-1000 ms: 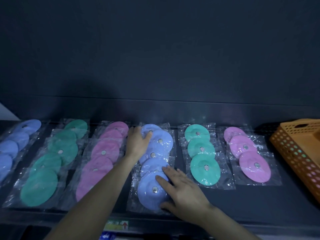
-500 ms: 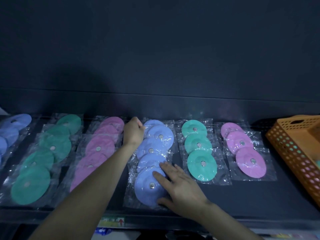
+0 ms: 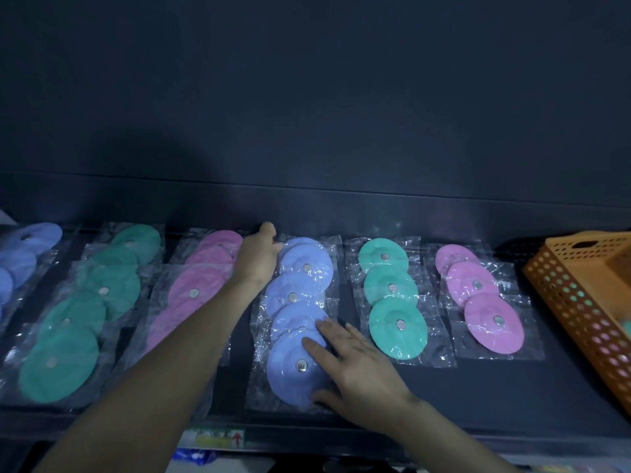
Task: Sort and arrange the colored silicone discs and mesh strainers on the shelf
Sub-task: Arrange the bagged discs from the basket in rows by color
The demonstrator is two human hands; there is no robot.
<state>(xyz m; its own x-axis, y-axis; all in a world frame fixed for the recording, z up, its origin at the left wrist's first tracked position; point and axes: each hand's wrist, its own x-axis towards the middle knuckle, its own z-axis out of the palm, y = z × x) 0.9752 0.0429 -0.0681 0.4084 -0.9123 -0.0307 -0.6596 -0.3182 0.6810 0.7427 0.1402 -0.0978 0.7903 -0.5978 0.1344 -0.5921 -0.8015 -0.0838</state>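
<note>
Bagged silicone discs lie in rows running front to back on a dark shelf (image 3: pixel 444 390). In the middle is the blue row (image 3: pixel 297 302). My left hand (image 3: pixel 257 256) sits at that row's rear left corner, fingers curled, thumb against the rear blue disc packet (image 3: pixel 307 257). My right hand (image 3: pixel 355 367) rests flat, fingers spread, on the right side of the front blue disc (image 3: pixel 290 370). To the left lie a pink row (image 3: pixel 194 291), a green row (image 3: pixel 85 312) and another blue row (image 3: pixel 24 254). To the right lie a green row (image 3: pixel 392 295) and a pink row (image 3: pixel 478 295).
An orange perforated basket (image 3: pixel 580 291) stands at the shelf's right end, close to the right pink row. A dark back wall rises behind the rows. The shelf's front edge carries a small label (image 3: pixel 218 438) below the hands.
My left hand slid off the rear blue discs to their left rear corner and curled its fingers. My right hand stayed on the front blue disc.
</note>
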